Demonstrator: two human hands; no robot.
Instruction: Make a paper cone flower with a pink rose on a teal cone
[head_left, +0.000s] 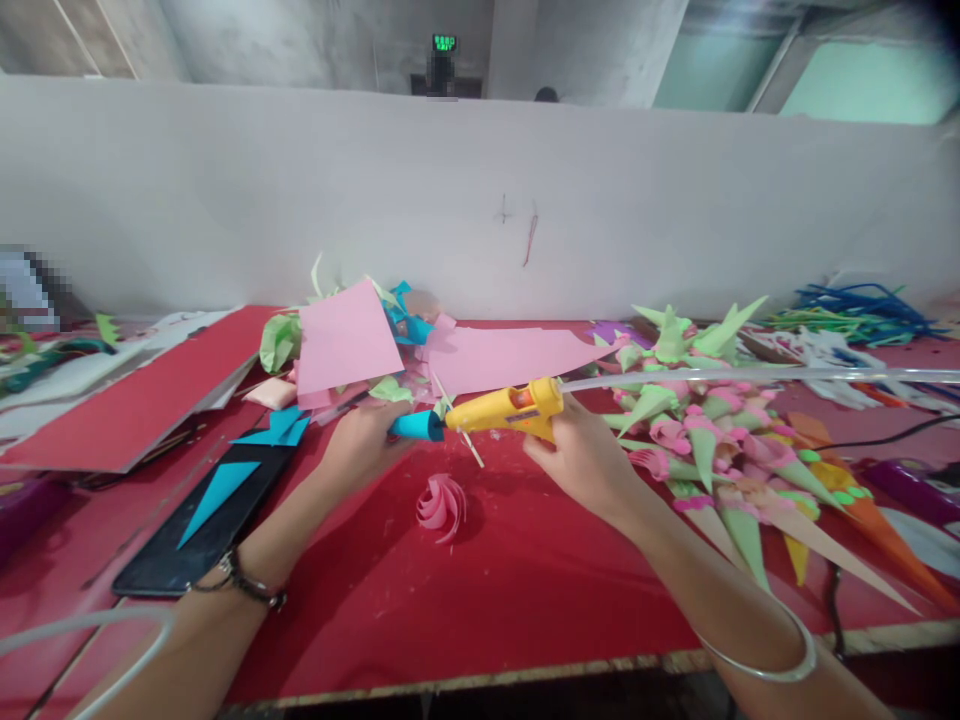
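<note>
My left hand [367, 440] is closed around a rolled blue paper tube [417, 426], which it holds out to the right. In my right hand [581, 450] is a yellow hot glue gun [510, 408], its nozzle at the open end of the tube; whether they touch I cannot tell. A long clear glue stick [750, 377] runs out of the gun's back to the right. Below the gun a pink paper flower [441, 505] of curled strips sits on the red table [480, 610]. Behind the nozzle a thin pale stick [471, 447] slants downward.
Left of my left hand, blue paper pieces [217, 498] lie on a black phone-like slab [161, 550]. Pink paper sheets [349, 335] are heaped at the back. Several paper cone flowers [705, 450] pile up on the right, near pipe cleaners [862, 315]. A white partition [300, 190] stands behind.
</note>
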